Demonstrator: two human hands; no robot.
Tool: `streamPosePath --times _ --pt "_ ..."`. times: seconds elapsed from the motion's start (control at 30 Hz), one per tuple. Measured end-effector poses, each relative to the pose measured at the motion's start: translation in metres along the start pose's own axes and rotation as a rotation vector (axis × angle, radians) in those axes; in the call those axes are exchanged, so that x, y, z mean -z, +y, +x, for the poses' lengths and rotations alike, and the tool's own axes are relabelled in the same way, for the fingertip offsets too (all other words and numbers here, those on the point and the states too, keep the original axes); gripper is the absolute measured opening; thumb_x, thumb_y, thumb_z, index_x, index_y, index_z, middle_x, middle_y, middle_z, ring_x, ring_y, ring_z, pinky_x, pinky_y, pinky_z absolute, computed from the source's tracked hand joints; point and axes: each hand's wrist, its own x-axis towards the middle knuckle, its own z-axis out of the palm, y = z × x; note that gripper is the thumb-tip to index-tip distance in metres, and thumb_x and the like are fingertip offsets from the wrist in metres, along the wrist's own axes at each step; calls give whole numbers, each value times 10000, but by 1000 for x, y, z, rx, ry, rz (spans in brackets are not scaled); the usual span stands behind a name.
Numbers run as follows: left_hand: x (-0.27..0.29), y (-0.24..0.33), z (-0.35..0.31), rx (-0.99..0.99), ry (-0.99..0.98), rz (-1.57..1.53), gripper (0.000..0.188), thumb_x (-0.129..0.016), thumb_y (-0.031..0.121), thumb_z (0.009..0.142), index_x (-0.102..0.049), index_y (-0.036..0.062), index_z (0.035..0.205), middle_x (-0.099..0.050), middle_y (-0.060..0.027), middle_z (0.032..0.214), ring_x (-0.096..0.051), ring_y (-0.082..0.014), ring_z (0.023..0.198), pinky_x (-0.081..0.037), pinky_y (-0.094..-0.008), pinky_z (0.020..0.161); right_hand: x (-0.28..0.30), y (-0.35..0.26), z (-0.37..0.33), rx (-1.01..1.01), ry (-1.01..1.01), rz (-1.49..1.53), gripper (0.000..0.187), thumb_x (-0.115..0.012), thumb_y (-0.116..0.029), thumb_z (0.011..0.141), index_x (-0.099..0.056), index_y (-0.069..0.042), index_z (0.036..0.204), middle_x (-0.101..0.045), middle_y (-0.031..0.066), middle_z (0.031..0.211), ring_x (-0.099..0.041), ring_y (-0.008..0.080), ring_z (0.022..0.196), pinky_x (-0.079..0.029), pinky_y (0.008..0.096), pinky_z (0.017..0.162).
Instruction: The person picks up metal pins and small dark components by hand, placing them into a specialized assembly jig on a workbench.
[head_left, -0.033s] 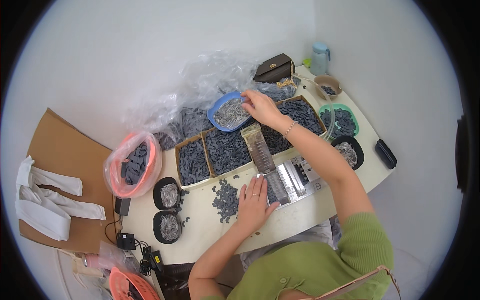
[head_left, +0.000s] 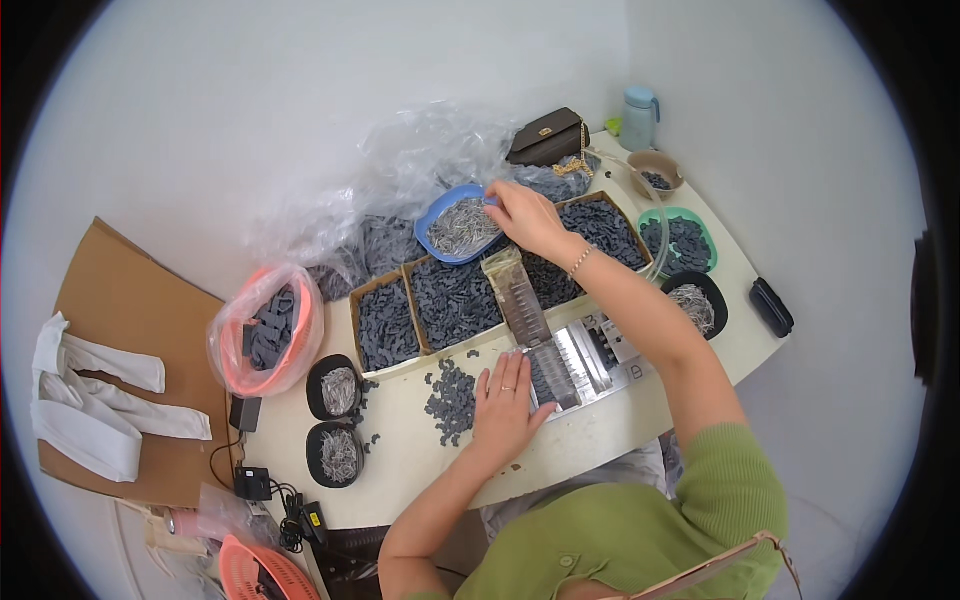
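My left grip lies extended against the silver rectangular metal fixture while my right grip, closure indeterminate, apparently gathers slender silvery metal pins, aligned loading likely next.

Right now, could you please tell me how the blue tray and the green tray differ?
The blue tray holds thin, silvery pieces, while the green tray holds dark grey ones. The right hand has its fingers at the blue tray's right edge; no hand is at the green tray. The blue tray sits farther left, the green tray near the table's right side. Both hold many small, loose pieces.
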Motion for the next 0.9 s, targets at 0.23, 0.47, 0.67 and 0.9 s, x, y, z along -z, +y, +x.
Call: streamPosePath --times 0.23,0.47,0.67,0.9 --pt "13 -19 -15 63 62 14 715 -634 374 841 -379 -40 1366 -341 -218 1437 -279 -382 1353 -194 -519 1088 22 -29 -64 368 52 -50 175 -638 -222 843 -613 -69 926 -621 85 795 -572 310 687 -461 433 658" --pt "30 -21 -36 113 40 -10 678 -655 343 830 -416 -17 1352 -342 -210 1433 -286 -385 1346 -191 -524 1079 76 -59 -209 857 -82 -267 212 -678 -201 725 -632 -118 916 -647 63 952 -582 203 990 -467 302 818" --pt "33 -16 -32 90 25 -29 654 -660 321 831 -425 8 1355 -341 -197 1436 -287 -378 1348 -190 -520 1079 72 -84 -246 657 -337 -283 316 -624 -209 779 -599 -6 1019 -618 165 1046 -567 264 1045 -457 344 918" --pt "32 -12 -32 55 37 -35 572 -636 277 857 -455 4 1326 -378 -187 1414 -317 -372 1331 -205 -521 1075 67 -84 -251 733 -363 -456 328 -620 -232 794 -586 -17 1039 -605 174 1098 -562 255 1059 -469 348 922"
